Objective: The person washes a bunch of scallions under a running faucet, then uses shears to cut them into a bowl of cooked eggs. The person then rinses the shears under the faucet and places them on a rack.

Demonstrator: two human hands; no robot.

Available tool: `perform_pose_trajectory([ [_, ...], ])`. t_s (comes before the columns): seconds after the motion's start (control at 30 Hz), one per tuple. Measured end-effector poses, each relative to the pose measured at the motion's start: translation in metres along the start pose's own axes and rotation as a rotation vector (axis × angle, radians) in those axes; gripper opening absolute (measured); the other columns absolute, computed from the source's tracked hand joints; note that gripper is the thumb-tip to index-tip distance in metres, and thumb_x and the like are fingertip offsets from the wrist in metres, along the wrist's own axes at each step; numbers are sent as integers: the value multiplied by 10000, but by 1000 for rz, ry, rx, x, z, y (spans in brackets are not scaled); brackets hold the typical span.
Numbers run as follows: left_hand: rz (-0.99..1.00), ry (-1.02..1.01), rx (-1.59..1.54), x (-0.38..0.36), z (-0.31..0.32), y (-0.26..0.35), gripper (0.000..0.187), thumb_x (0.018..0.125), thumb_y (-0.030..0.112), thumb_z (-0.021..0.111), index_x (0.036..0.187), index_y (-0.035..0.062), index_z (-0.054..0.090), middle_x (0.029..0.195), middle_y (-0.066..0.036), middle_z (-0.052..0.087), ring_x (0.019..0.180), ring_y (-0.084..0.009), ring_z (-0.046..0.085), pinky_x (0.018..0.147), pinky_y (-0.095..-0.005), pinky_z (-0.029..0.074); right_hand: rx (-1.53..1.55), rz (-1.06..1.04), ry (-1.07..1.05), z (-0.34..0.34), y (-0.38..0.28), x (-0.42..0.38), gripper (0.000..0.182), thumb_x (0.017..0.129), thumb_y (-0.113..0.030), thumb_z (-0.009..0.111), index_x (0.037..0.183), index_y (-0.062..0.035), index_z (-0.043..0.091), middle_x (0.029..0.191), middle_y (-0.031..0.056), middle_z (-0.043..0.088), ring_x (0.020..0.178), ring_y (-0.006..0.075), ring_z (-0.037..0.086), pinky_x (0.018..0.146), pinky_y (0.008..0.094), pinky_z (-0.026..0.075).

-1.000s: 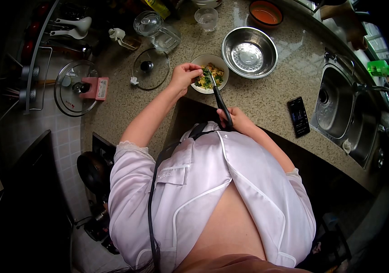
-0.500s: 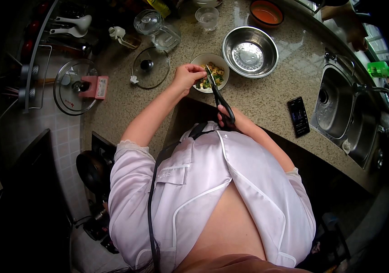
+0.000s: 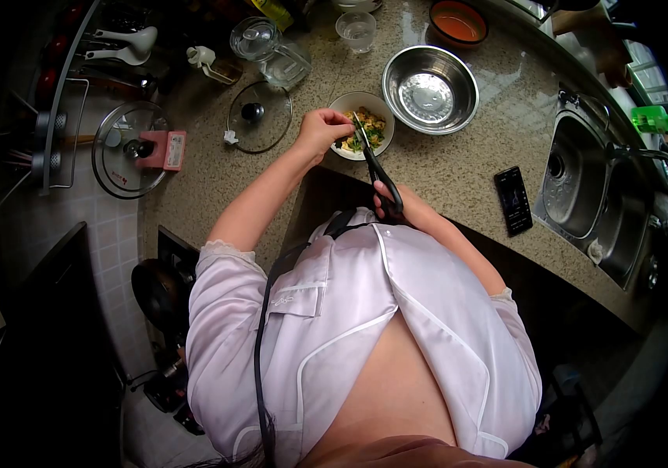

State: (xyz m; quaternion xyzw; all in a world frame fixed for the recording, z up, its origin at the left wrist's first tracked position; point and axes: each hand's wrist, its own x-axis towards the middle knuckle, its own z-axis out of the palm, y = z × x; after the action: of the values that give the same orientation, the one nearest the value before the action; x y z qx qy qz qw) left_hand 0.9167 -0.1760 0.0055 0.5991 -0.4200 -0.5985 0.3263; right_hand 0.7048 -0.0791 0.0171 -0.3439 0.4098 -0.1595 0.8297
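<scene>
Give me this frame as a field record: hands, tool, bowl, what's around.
left hand: at the near rim of the white bowl, fingers pinched over the food
right hand: gripping the black handles of the scissors
scissors: blades angled up over the white bowl, tips above the food
white bowl contents: chopped green and yellow food
right of bowl: steel bowl
left of bowl: glass lid, flat on the counter
near sink: phone

Steel mixing bowl (image 3: 430, 88) at one o'clock on granite counter (image 3: 459, 168). Black phone (image 3: 513, 200) at three, flat, just beside sink (image 3: 584, 187). Glass lid (image 3: 257, 117) at eleven; bigger lid (image 3: 125, 148) at ten, pink box (image 3: 164, 150), perhaps timer, on it.
</scene>
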Motion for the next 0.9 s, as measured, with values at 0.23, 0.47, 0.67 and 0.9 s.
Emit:
perform_pose_trajectory([
  [0.23, 22, -61, 17, -3, 0, 0, 176, 695, -12, 673, 850, -16, 590, 787, -74, 615, 711, -123, 578, 653, -234, 466, -116, 4, 48, 0, -1, 1, 466, 829, -525, 499, 661, -91, 500, 618, 21, 510, 573, 105, 460, 540, 223, 345],
  [0.47, 138, -28, 96, 0, -1, -11, 204, 695, -10, 670, 851, 10, 539, 786, -36, 585, 740, -112, 569, 678, -228, 457, -137, -5, 69, 1, 0, 3, 467, 833, -517, 499, 641, -91, 496, 601, 24, 510, 559, 108, 450, 533, 230, 343],
  [0.67, 119, -51, -17, -2, -2, -15, 175, 720, 4, 648, 868, 5, 555, 800, -47, 598, 730, -108, 574, 679, -229, 459, -138, -13, 77, 2, -1, 3, 449, 838, -492, 510, 637, -91, 494, 598, 21, 509, 550, 106, 450, 525, 230, 343],
  [0.9, 71, 27, -190, -3, -2, -13, 139, 720, -39, 621, 853, -45, 583, 755, -84, 614, 620, -121, 568, 583, -233, 467, -182, -31, 117, -2, 11, 10, 451, 844, -470, 515, 614, -83, 509, 558, 6, 507, 527, 90, 444, 515, 226, 344],
])
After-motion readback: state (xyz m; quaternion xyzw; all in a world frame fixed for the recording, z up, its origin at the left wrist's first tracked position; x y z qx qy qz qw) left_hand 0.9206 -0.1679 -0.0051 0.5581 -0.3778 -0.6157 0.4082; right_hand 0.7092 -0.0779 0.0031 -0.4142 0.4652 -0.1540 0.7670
